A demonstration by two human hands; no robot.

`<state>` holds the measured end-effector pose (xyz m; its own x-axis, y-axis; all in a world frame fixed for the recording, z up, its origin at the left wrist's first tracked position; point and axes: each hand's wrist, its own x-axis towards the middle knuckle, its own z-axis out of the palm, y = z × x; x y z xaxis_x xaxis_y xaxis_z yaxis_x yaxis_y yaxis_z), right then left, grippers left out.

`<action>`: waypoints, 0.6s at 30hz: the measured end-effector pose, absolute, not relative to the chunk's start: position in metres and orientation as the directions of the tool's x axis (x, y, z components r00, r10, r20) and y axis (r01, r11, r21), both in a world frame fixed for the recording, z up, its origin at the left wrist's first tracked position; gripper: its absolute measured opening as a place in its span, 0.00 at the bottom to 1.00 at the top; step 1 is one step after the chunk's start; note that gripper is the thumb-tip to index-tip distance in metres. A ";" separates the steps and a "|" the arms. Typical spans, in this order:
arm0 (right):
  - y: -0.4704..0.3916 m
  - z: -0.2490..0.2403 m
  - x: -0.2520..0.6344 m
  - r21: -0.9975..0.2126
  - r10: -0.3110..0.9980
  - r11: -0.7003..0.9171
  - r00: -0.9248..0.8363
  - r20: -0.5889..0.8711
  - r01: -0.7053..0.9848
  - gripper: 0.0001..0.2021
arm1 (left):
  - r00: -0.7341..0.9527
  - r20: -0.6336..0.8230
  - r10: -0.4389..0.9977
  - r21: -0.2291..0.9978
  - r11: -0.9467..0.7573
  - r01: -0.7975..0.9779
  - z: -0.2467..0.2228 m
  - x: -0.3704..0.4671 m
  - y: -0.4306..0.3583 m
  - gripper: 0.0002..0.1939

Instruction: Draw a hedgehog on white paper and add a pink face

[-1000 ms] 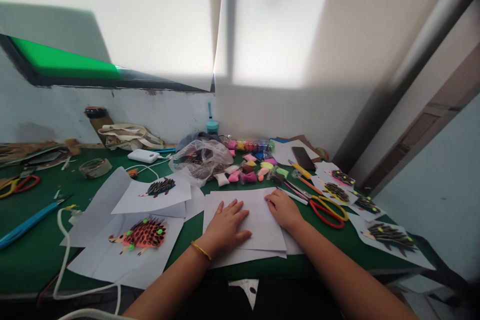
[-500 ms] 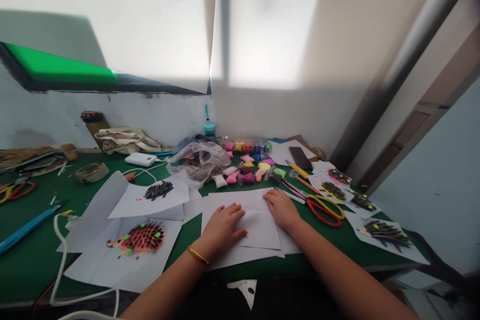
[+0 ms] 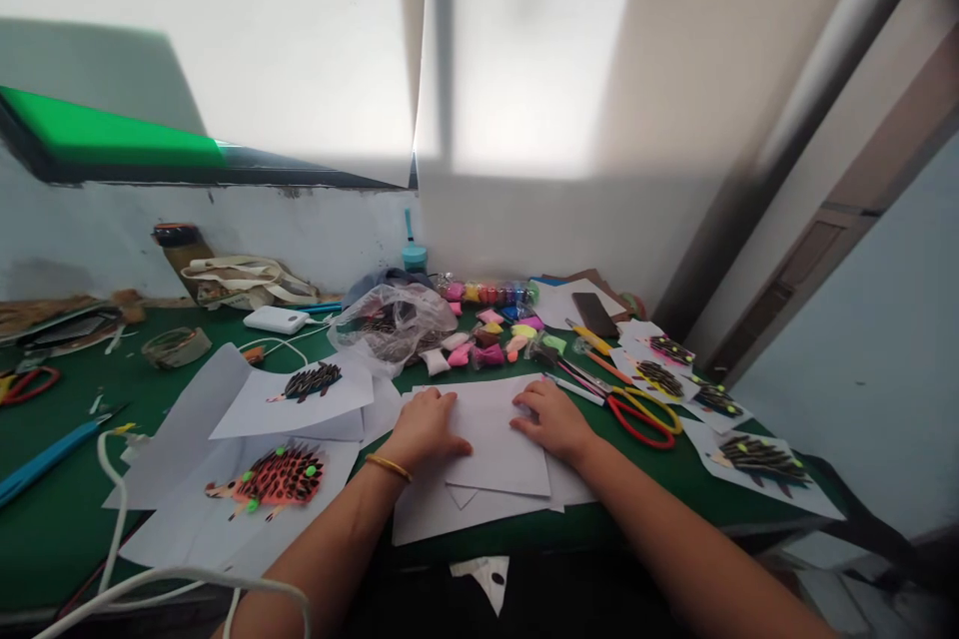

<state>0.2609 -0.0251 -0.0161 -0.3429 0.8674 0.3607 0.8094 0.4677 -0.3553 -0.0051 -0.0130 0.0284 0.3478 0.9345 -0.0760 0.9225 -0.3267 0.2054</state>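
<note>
A small stack of white paper sheets (image 3: 494, 429) lies in front of me, its sheets slightly out of line with each other. My left hand (image 3: 426, 431) rests on the stack's left side, thumb spread away from the slightly bent fingers. On the right side, my right hand (image 3: 555, 419) touches the top sheet near its edge, its fingers bent and the thumb apart. Neither hand has lifted paper off the table. Left of the stack lie a sheet with a red paper hedgehog (image 3: 279, 477) and another with a dark hedgehog (image 3: 313, 380).
Red-and-yellow-handled scissors (image 3: 642, 417) lie right of the stack, near several finished hedgehog sheets (image 3: 764, 459). Colourful clay packets (image 3: 488, 355), a plastic bag (image 3: 394, 319) and a phone (image 3: 594, 314) sit behind. A white cable (image 3: 112, 519) and a blue craft knife (image 3: 49, 459) are left.
My left hand has slid left and away from me to the stack's left side. My right hand's fingers have bent and its thumb now shows. The upper sheets have shifted slightly.
</note>
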 end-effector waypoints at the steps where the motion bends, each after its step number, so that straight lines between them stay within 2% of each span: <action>1: -0.025 -0.016 0.261 -0.359 0.871 0.463 -0.340 0.356 0.810 0.13 | 0.344 -0.106 0.933 0.213 -0.317 0.924 0.029 -0.004 -0.011 0.44; 4: -0.026 -0.015 0.261 -0.365 0.878 0.452 -0.335 0.341 0.813 0.13 | 0.344 -0.141 0.928 0.235 -0.306 0.922 0.030 -0.001 -0.007 0.43; 11: -0.028 -0.010 0.260 -0.299 0.864 0.468 -0.360 0.353 0.832 0.15 | 0.339 -0.073 0.938 0.216 -0.317 0.924 0.035 -0.001 -0.008 0.44; 15: -0.029 -0.011 0.260 -0.304 0.867 0.462 -0.350 0.355 0.833 0.13 | 0.335 -0.144 0.931 0.290 -0.284 0.914 0.035 0.000 -0.003 0.43; 18: -0.028 -0.011 0.260 -0.311 0.869 0.457 -0.344 0.356 0.833 0.13 | 0.330 -0.140 0.934 0.339 -0.268 0.902 0.033 0.000 -0.001 0.40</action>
